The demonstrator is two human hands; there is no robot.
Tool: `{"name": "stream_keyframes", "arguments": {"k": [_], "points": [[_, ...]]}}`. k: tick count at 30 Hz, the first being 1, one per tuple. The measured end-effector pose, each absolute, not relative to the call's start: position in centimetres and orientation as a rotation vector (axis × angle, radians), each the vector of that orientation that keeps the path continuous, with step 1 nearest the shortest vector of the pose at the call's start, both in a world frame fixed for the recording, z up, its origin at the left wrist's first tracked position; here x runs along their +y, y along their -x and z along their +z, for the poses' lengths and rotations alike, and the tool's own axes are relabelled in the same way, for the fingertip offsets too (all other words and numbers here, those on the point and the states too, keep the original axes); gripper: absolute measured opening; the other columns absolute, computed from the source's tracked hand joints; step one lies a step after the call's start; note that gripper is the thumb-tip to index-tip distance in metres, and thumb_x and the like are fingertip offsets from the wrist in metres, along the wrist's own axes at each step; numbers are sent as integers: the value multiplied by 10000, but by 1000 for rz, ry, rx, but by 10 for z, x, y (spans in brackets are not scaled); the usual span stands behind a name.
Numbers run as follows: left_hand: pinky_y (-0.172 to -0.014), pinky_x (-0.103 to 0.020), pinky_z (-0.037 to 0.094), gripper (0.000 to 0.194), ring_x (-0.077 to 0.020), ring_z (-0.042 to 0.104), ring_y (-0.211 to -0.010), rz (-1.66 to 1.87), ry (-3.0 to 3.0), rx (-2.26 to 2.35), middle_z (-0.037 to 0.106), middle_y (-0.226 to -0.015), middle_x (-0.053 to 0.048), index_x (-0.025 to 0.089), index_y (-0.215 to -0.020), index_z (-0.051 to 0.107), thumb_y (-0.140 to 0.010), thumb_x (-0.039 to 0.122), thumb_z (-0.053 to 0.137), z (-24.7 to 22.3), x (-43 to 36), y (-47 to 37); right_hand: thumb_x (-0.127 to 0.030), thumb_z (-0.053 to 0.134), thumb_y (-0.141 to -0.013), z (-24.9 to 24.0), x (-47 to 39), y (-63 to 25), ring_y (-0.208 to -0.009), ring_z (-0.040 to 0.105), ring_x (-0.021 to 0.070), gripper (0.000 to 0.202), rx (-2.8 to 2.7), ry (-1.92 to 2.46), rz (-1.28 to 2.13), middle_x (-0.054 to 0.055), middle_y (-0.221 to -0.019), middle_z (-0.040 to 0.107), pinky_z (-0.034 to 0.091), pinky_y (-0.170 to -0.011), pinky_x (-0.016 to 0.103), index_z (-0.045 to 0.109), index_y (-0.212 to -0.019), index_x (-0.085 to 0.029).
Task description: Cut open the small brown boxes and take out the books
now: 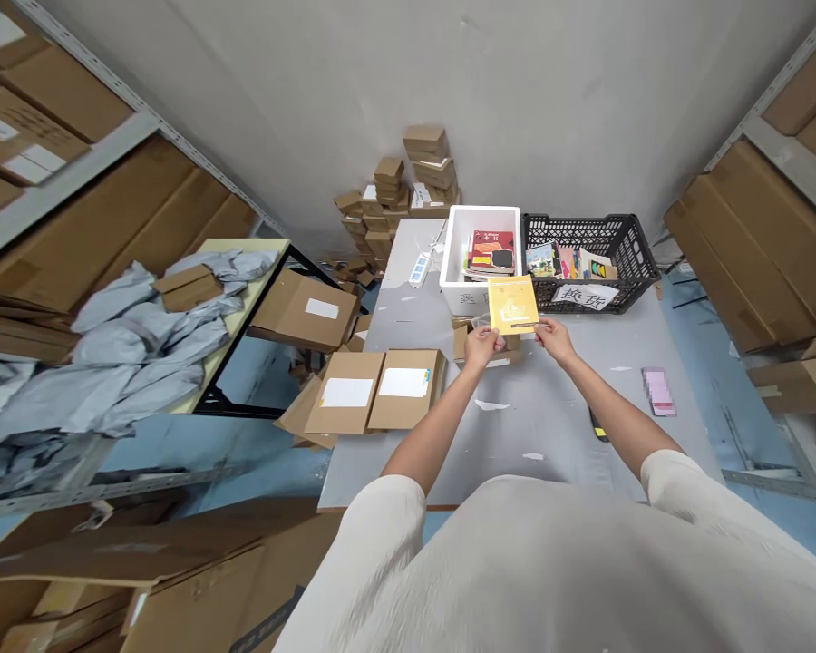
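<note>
A yellow book [512, 304] is held up between my two hands, in front of the bins. My left hand [483, 345] pinches its lower left corner, and my right hand [553, 337] grips the lower right corner. Behind the book is a white bin [451, 263] with a red book [492, 247] on top of others. To its right, a black crate [636, 263] contains several colourful books and bears a paper label [585, 296]. A small cardboard box [461, 343] lies partly hidden beneath the yellow book and my left hand.
Two cardboard boxes with white labels [345, 399] lie on the grey table [408, 462] at the left. A power strip [420, 270] is near the back left. A pink item [658, 392] lies at the right. Grey parcels [136, 336] cover a side table.
</note>
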State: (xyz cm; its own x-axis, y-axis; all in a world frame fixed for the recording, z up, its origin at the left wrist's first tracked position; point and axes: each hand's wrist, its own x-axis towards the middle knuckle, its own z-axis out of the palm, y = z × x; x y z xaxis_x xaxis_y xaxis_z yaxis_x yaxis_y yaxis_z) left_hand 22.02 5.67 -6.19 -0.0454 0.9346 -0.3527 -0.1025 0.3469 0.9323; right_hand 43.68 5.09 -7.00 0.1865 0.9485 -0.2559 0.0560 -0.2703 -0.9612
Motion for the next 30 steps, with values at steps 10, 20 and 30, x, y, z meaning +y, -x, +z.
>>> {"name": "stream_keyframes", "arguments": {"k": [10,20,30], "points": [[-977,-320,616,480,-184,801,-1075,1242,-745,1384,822,-1219,-133,166,-1425,649,-950,144,714,-74,152,-202,-440,847,-806,-83,140,-390,-1003,776,244,686,-860,1328,1303,62,-1031,822,657,-877,388,634,-1421,-223],[-1222,-438,501,421,-261,692,-1331,1230,-1019,1534,739,-1388,-156,201,-1375,676,-954,194,666,-102,125,-176,-397,746,-827,-110,104,-414,-1047,776,251,387,-960,1532,1253,118,-1143,818,629,-990,457,737,-1162,-204],[-1218,-460,451,418,-323,600,-1467,920,-820,1737,697,-1464,-175,218,-1331,654,-975,437,658,-127,51,-143,-187,724,-660,-123,33,-413,-1300,696,317,868,-1015,1746,1426,184,-1484,698,587,-1054,461,612,-1520,-218]]}}
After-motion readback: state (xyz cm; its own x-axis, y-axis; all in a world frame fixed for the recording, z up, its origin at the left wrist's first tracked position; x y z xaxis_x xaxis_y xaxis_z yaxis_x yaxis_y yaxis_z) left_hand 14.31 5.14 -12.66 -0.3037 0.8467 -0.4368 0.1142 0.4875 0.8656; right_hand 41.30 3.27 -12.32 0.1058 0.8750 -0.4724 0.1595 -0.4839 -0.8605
